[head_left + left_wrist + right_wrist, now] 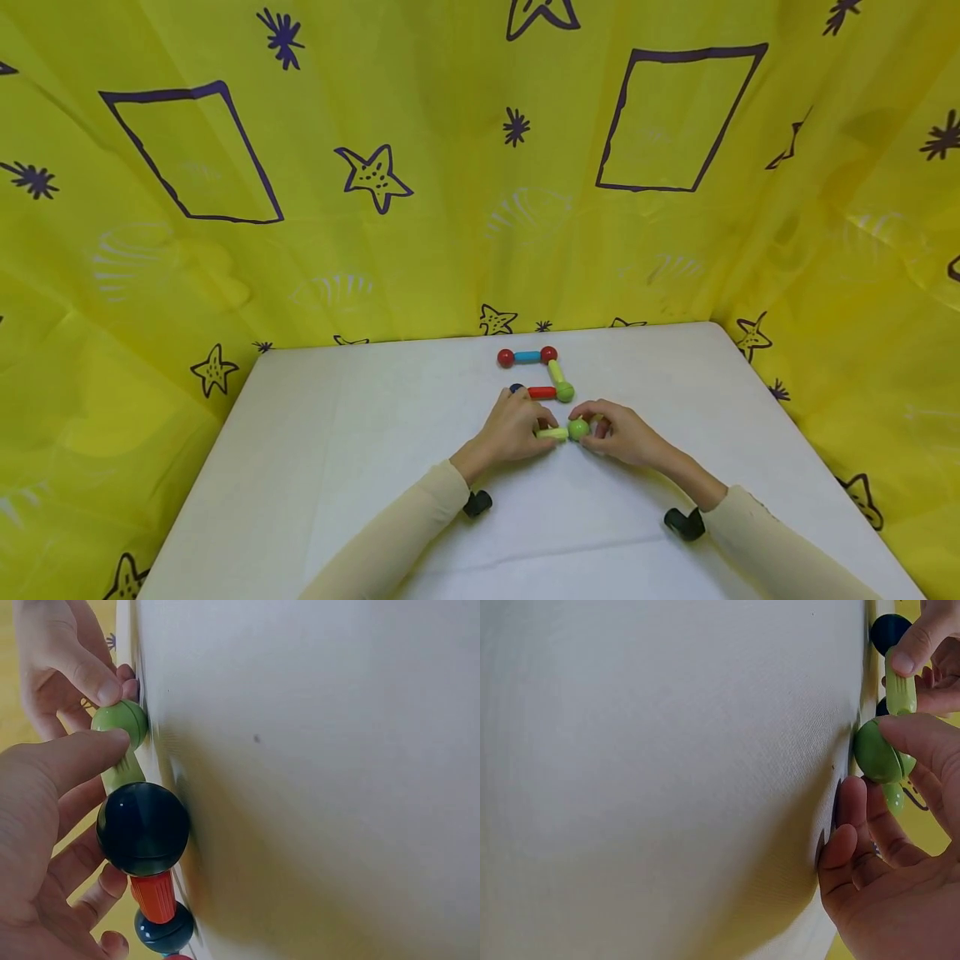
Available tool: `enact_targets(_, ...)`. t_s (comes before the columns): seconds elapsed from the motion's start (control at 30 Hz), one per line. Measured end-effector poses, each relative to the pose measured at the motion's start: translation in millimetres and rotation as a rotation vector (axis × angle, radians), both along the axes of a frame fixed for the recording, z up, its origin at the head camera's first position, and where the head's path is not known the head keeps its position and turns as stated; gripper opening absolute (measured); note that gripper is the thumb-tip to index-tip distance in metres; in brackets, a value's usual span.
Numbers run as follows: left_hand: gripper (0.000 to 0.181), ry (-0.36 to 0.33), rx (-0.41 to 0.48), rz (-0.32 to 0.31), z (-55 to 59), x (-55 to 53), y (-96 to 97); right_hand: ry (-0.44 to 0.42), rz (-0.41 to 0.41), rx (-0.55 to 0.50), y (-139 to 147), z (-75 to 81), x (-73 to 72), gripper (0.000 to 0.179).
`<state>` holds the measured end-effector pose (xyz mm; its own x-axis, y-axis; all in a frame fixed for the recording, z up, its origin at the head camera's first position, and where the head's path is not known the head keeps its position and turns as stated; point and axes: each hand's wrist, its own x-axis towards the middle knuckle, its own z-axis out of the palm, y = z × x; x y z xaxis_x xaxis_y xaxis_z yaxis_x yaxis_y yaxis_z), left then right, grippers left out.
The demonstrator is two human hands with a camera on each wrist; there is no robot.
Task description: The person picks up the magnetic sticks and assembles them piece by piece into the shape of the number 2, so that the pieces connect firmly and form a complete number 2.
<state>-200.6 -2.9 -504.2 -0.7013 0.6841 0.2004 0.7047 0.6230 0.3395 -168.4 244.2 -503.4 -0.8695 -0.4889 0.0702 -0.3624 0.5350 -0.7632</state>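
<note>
My left hand [513, 427] pinches a light green rod [552, 433] low over the white table. The right hand [622, 433] holds a green ball [578, 429] between thumb and fingers, right at the rod's end. In the right wrist view the rod [900, 686] meets the ball [879, 752]; whether they are joined I cannot tell. At the rod's other end, in the left wrist view, is a dark blue ball [142, 829], followed by an orange-red rod [154, 896] and another dark blue ball [165, 928]. The left hand hides these in the head view.
Just beyond the hands lie linked pieces: red balls [506, 357], a blue rod [527, 357], a yellow-green rod [555, 372], a green ball [565, 392] and a red rod [542, 392]. A yellow patterned curtain [450, 250] surrounds the white table [337, 467].
</note>
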Motion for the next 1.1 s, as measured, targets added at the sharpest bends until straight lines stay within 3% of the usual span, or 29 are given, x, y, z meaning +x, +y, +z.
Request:
enact_targets(0.73, 0.019, 0.005, -0.012, 0.011, -2.1, -2.4, 0.6, 0.026, 0.017, 0.009, -3, 0.7, -0.4, 0.033)
enact_targets(0.93, 0.034, 0.022, 0.026, 0.016, -0.4, -1.3, -7.6, 0.016, 0.05, 0.0, 2, 4.0, -3.1, 0.042)
enact_targets(1.1, 0.055, 0.022, 0.083, 0.052, 3.3, -1.5, -21.5, 0.028, 0.016, -0.003, 9, 11.3, -10.3, 0.054)
